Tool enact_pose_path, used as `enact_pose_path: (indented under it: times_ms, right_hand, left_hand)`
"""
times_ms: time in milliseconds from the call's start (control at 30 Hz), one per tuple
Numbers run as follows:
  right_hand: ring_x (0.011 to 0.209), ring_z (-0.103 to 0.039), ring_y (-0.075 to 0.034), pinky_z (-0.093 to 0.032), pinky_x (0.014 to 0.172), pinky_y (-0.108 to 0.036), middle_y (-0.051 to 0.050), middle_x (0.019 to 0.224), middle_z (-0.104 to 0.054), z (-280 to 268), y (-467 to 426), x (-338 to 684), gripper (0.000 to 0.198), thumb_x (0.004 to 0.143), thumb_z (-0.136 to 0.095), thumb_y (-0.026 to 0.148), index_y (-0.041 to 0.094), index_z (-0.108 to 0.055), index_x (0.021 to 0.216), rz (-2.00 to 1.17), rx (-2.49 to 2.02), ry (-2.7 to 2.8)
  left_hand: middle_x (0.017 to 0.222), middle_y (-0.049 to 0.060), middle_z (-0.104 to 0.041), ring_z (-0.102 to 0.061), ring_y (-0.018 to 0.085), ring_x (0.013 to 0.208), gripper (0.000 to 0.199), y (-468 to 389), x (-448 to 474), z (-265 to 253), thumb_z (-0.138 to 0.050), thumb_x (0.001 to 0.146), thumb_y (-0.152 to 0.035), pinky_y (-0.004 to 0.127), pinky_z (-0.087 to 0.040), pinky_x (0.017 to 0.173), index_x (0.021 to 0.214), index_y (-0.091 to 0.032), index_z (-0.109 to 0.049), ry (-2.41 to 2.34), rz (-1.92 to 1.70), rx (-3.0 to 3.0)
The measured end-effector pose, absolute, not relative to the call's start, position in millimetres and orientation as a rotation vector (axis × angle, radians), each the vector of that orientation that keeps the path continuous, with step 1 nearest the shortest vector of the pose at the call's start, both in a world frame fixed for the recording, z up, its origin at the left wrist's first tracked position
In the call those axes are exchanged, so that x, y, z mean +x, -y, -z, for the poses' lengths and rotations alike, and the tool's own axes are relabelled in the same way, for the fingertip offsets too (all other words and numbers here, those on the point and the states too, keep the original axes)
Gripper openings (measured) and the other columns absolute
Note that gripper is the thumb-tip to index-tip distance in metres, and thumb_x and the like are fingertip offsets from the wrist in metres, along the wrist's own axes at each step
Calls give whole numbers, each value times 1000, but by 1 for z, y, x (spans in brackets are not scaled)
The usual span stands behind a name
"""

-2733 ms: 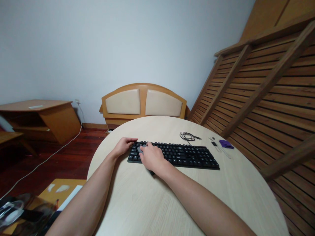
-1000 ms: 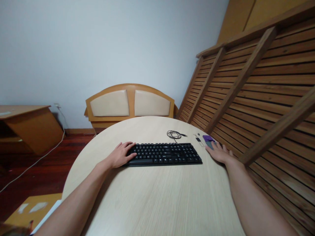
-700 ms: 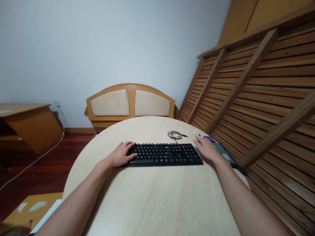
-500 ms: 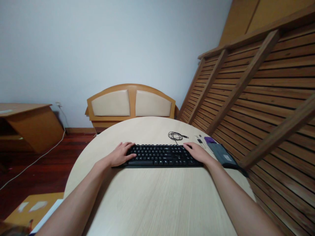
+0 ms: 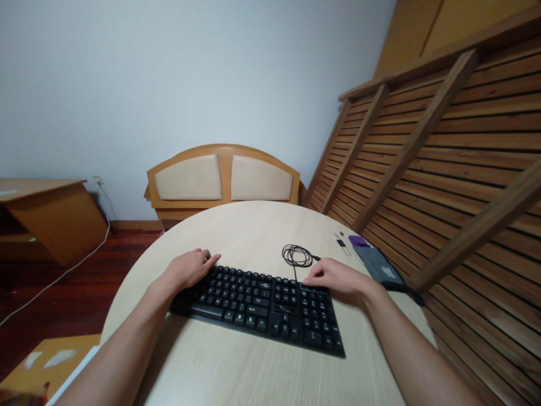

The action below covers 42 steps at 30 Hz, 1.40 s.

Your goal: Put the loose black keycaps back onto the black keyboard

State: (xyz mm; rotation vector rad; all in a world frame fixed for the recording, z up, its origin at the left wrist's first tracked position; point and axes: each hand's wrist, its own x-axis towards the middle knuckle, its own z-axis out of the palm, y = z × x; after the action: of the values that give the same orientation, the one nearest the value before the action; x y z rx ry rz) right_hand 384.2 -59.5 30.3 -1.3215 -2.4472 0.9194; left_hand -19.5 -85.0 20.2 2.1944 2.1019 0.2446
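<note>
A black computer keyboard point(image 5: 257, 304) lies turned at an angle on a pale round table point(image 5: 236, 366), its right end nearer to me. My left hand point(image 5: 190, 268) is at its far left corner, fingers curled over the edge and thumb pointing right. Thumb and fingers of my right hand point(image 5: 336, 277) are pinched at the far edge near the right end, close to where the cable comes out. Behind the keyboard lies its coiled black cable point(image 5: 297, 256); the plug end is partly hidden by my right hand.
At the table's right edge lie a dark grey pouch point(image 5: 378, 268), a purple item point(image 5: 359, 241) and a small black object on a cord point(image 5: 341, 243). A slatted wooden panel point(image 5: 422, 152) leans on the right. A padded headboard point(image 5: 228, 175) stands behind; a cardboard piece point(image 5: 46, 366) is lower left.
The keyboard has turned clockwise, its right end swinging toward me. My left hand has shifted left, my right hand has closed to a pinch, and the cable coil has slid slightly nearer.
</note>
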Motion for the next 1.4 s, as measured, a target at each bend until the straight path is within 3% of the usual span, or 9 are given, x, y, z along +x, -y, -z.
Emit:
enact_pose_path:
  times_ms: [133, 267, 367, 633, 800, 1000, 1100, 1233, 1400]
  right_hand:
    - [66, -63, -20, -44, 60, -28, -5, 72, -72, -27, 54, 380, 39, 89, -59, 51, 19, -76, 74, -759, -1406, 2365]
    - [97, -67, -28, -47, 85, -37, -13, 105, -74, -11, 31, 378, 34, 91, -56, 44, 19, -75, 105, -390, -1554, 2140]
    - [113, -63, -30, -44, 96, -40, -17, 120, -70, 6, 15, 377, 40, 87, -62, 45, 16, -72, 114, -277, -1595, 2072]
    - [108, -61, -24, -44, 99, -46, -9, 108, -69, 37, -3, 370, 22, 91, -65, 35, 15, -67, 98, -323, -1494, 2043]
    - [93, -67, -20, -51, 86, -37, -7, 98, -70, 32, -1, 364, 20, 95, -56, 33, 16, -60, 104, -464, -1326, 1954]
    - [77, -70, -17, -55, 71, -30, -7, 100, -70, 10, 17, 345, 25, 99, -45, 40, 20, -51, 112, -551, -1098, 1908]
    - [82, -70, -18, -55, 78, -33, -7, 104, -70, -1, 30, 339, 29, 100, -45, 38, 20, -52, 122, -489, -1011, 1944]
    - [109, -64, -22, -48, 98, -38, -7, 121, -66, -11, 41, 336, 31, 100, -47, 28, 25, -58, 128, -372, -872, 2084]
    - [108, -63, -22, -50, 95, -38, -7, 116, -65, -12, 44, 337, 43, 97, -44, 16, 29, -58, 136, -300, -776, 2236]
  left_hand:
    - [92, 24, -73, -69, 43, 89, 63, 89, -12, -23, -27, 92, -62, 54, -50, 78, 85, -15, -69, -2212, -160, 2143]
    - [97, 27, -73, -69, 45, 93, 59, 87, 19, -26, -34, 92, -60, 55, -50, 79, 95, -13, -71, -2192, -153, 2206]
    - [100, 26, -73, -69, 43, 95, 60, 79, 56, -25, -37, 92, -63, 52, -50, 81, 101, -14, -71, -2079, -210, 2293]
    - [106, 25, -72, -69, 40, 101, 52, 38, 135, -15, -54, 87, -58, 46, -50, 83, 112, -14, -67, -1781, -325, 2301]
    - [104, 18, -74, -70, 32, 102, 55, 23, 152, -6, -64, 86, -49, 35, -50, 83, 127, -14, -56, -1640, -488, 2171]
    - [105, 15, -72, -69, 25, 93, 35, 26, 160, -1, -63, 89, -31, 32, -51, 80, 117, -12, -57, -1475, -767, 1980]
    - [105, 14, -71, -67, 23, 93, 23, 34, 160, -1, -56, 90, -22, 32, -51, 82, 111, -12, -57, -1378, -899, 1891]
    - [97, 10, -69, -65, 20, 90, 11, 48, 155, 3, -49, 94, -20, 31, -50, 82, 99, -14, -56, -1222, -987, 1816]
    - [86, 6, -63, -58, 18, 78, 15, 57, 147, 10, -47, 96, -27, 29, -46, 74, 92, -15, -55, -1129, -1012, 1751]
